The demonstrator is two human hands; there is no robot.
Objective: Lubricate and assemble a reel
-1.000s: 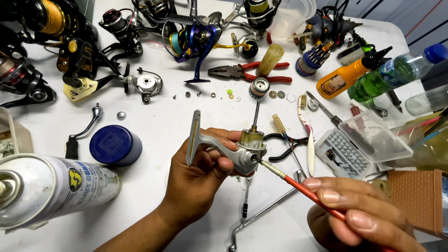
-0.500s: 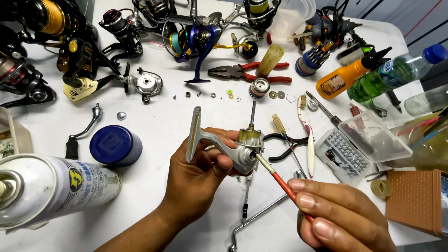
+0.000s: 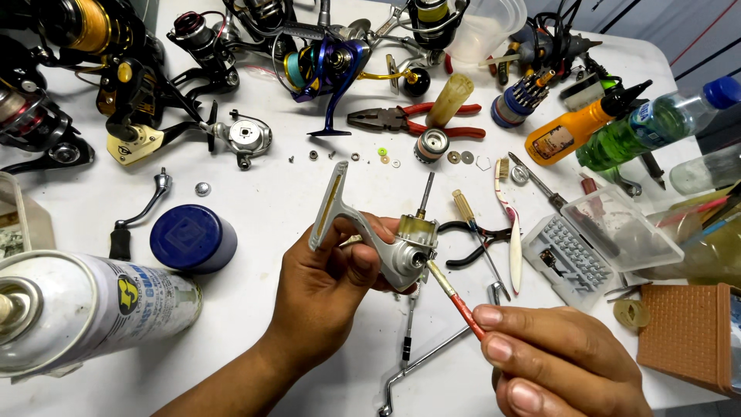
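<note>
Two hands [image 3: 324,297]; two pliers [image 3: 413,121]; two plastic bottles [image 3: 656,123]; one spray can [image 3: 93,309].

Left hand [image 3: 328,297]: bare, no glove or ring; forearm unsleeved.
Right hand [image 3: 559,363]: bare, short trimmed nails.

A white table [image 3: 255,193] fills nearly the whole view, its top scuffed and marked with small grey smudges. The light is bright and even, and shadows under the clutter are short and soft. Past the table's far right corner lies a strip of dark grey floor [image 3: 679,31], crossed by thin pale lines and one red line.
</note>
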